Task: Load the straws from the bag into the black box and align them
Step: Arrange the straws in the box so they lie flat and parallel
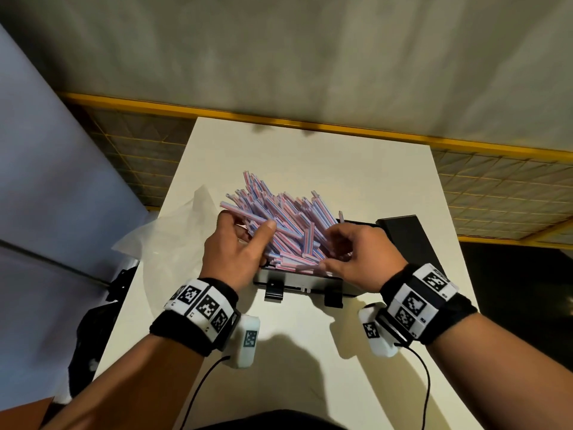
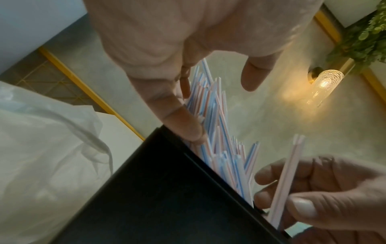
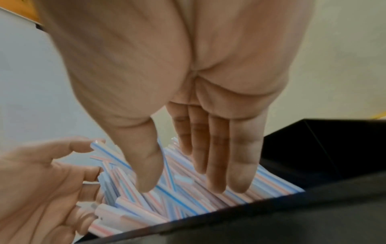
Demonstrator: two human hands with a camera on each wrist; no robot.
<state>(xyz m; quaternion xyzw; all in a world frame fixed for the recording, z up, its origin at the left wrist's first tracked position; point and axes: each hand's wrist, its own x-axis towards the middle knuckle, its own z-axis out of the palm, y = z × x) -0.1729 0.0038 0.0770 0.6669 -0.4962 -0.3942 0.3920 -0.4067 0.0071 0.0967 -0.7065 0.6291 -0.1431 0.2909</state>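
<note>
Several pink-and-blue striped straws (image 1: 285, 225) stand in a loose, crossed heap in the black box (image 1: 297, 283) at the table's middle. My left hand (image 1: 245, 231) grips the heap's left side, thumb on top and fingers curled round the straw ends (image 3: 98, 180). At the right side of the heap is my right hand (image 1: 335, 246). In the left wrist view it pinches a single straw (image 2: 286, 180) between thumb and fingers above the box's near wall (image 2: 167, 189). The crumpled clear bag (image 1: 167, 240) lies left of the box.
A black lid or panel (image 1: 409, 240) stands tilted at the box's right rear. The white table (image 1: 310, 150) ends at a yellow-framed mesh partition (image 1: 496, 184) behind. Cables run from both wrist units across the near table edge.
</note>
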